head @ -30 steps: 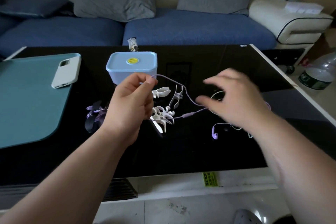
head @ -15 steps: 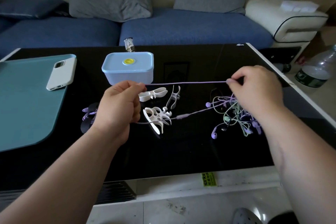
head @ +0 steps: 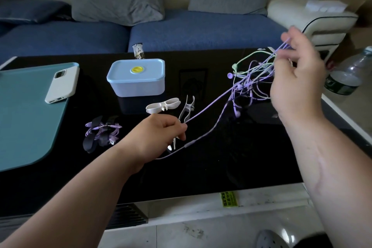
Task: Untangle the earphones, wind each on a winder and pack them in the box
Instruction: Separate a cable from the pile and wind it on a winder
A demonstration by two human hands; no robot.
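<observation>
On the black table [head: 201, 167], a lidded blue box [head: 136, 78] stands closed. Right hand [head: 298, 86], raised, pinches purple cords, the earphone tangle [head: 249, 82] hanging from them; left hand [head: 159, 137] pinches one taut purple cable [head: 207, 107]. White winders [head: 163, 104] lie just before the box.

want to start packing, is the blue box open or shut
Shut: the lid with the yellow disc sits flat on the blue box, flush all round the visible rim.
</observation>
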